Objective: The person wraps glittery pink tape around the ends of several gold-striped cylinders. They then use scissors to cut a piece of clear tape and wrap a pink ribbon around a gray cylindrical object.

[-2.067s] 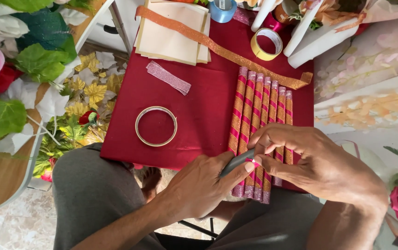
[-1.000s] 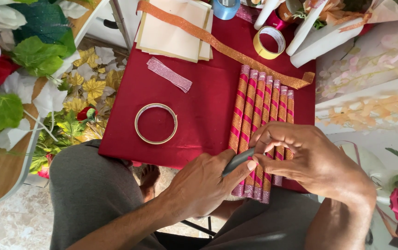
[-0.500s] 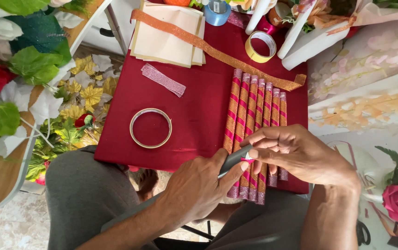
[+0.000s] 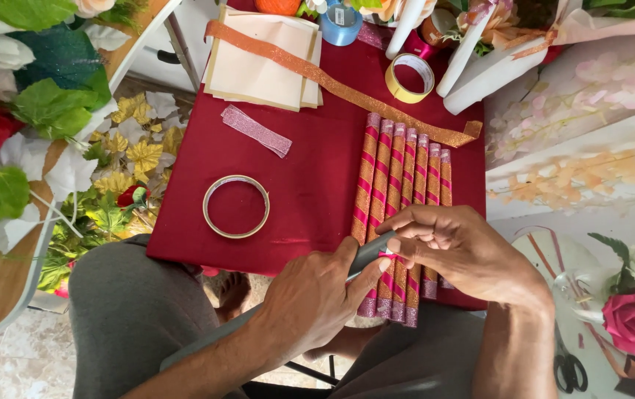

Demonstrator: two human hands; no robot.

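Grey and slim, a stick-like tool [image 4: 371, 253] lies pinched between the left hand [image 4: 316, 301] and the fingertips of the right hand [image 4: 459, 250], both closed on it over the near ends of the striped red-and-gold sticks [image 4: 398, 214]. These lie side by side on a maroon cloth [image 4: 310, 185]. Farther off sit a metal ring [image 4: 235, 206], a pink glitter strip [image 4: 256, 131], an orange glitter ribbon [image 4: 347, 89] and a tape roll [image 4: 409, 78].

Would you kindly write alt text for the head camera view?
Two hands meet over a row of red-and-gold striped sticks on a red cloth: the left hand holds a dark grey tool, and the right hand pinches at its tip. A metal ring lies nearby.
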